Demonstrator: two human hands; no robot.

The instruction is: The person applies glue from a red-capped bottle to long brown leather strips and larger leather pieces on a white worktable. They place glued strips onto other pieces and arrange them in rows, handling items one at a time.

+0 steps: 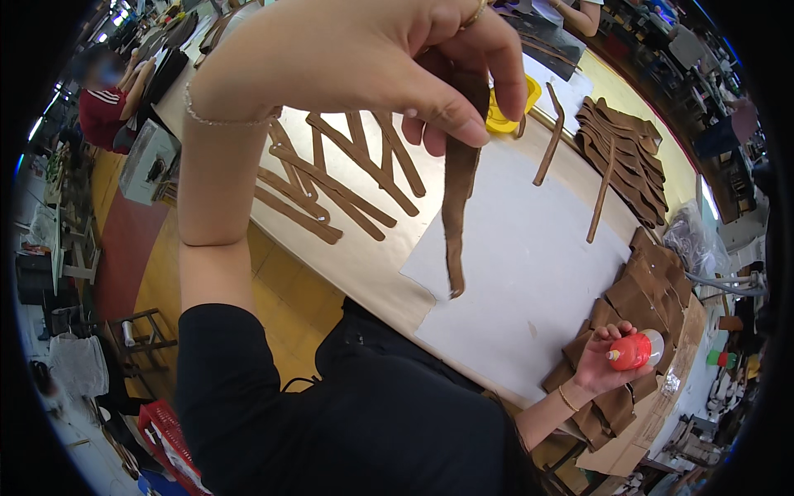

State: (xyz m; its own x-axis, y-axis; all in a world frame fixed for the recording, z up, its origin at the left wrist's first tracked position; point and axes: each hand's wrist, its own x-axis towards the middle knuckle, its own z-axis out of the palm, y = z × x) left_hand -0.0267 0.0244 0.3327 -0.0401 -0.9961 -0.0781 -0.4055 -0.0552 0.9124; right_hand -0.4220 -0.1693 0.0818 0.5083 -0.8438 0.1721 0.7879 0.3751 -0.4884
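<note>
Over the pale tabletop (380,264), arched left hand (413,70) pinched a long brown strip (456,202) pointing near; right hand (594,366) held a red-and-clear bottle (634,352).

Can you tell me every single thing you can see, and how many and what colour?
Held strip: one, brown, in the left hand
Bottle: one, red and clear, in the right hand
Loose strips: several overlapping, brown, table's left part
Separate strips: at least two, brown, upper right
Stacked pieces: many, brown, two piles on the right
Sheet: one, white, mid-table
Yellow object: one, behind the left hand
Table: one, beige, centre
Cardboard: one, tan, lower right
Other people: at least two, far left and top
Background clutter: too much to count
Left hand: one, top centre
Right hand: one, lower right
</note>
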